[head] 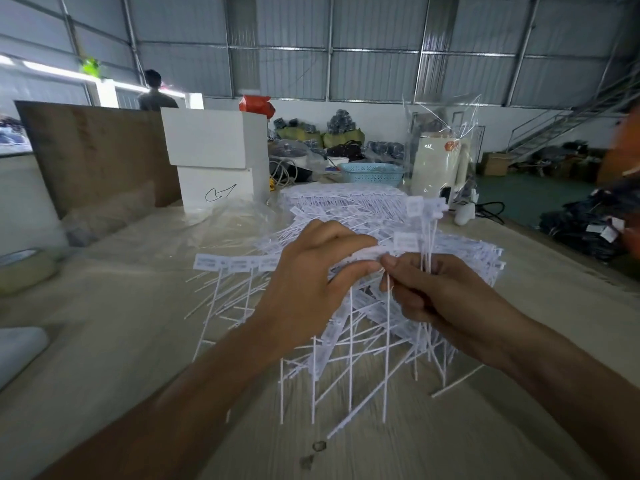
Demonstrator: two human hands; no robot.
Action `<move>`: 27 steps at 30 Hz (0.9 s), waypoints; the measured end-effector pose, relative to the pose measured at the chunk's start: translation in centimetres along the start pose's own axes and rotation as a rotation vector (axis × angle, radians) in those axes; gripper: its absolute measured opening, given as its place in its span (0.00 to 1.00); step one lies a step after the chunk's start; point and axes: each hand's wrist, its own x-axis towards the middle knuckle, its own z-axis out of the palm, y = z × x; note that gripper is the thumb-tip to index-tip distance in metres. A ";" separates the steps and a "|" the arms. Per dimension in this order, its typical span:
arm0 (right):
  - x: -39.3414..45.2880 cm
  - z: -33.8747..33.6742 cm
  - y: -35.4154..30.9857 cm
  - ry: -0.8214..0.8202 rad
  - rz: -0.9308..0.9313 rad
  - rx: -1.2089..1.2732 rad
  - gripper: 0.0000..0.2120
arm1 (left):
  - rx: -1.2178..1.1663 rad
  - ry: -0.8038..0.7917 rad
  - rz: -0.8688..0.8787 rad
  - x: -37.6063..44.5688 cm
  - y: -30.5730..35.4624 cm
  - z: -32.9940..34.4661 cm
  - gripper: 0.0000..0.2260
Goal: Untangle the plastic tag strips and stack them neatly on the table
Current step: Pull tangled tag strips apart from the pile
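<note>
Both pinching one tag strip (pixel 374 252) above the near tangle, left hand (pixel 311 271) and right hand (pixel 433 296); probably light, bendy, snaggy, so best held by the flat top bar.

A pale wooden table (pixel 104 341) carries white tag strips (pixel 346 202), clear plastic sheeting (pixel 207 223), white boxes (pixel 214 161) and a blue basket (pixel 372 173).

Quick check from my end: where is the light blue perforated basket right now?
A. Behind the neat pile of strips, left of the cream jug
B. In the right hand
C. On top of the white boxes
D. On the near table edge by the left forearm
A: the light blue basket sits beyond the stacked strips, just left of the cream jug, away from both hands.
</note>
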 end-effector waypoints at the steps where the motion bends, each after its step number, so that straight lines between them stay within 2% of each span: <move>1: 0.0 0.1 0.1 -0.011 0.033 0.035 0.19 | -0.001 0.000 -0.009 0.0 0.0 0.0 0.10; 6: 0.2 -0.1 0.8 0.037 -0.015 0.025 0.27 | 0.027 0.011 0.001 0.0 0.0 0.0 0.08; 10: 0.1 0.8 1.2 -0.012 -0.021 0.060 0.17 | 0.032 0.021 0.012 0.0 -0.3 -0.1 0.08; 13: -0.1 1.3 1.4 -0.033 0.002 0.077 0.13 | 0.018 -0.065 0.066 -0.1 -0.2 0.0 0.10; 16: -0.1 0.7 0.8 0.034 -0.004 0.139 0.16 | 0.033 -0.150 -0.041 -0.1 -0.2 -0.3 0.16; 19: 0.0 0.5 0.8 0.071 -0.012 0.123 0.25 | 0.110 -0.156 -0.097 0.0 -0.4 -0.8 0.16; 23: -0.1 1.0 0.9 0.126 -0.059 0.033 0.24 | 0.241 -0.209 0.049 0.2 -0.2 -0.9 0.14; 27: -0.2 1.1 0.2 0.167 -0.242 -0.306 0.19 | 0.374 -0.272 0.152 0.3 0.4 -1.2 0.11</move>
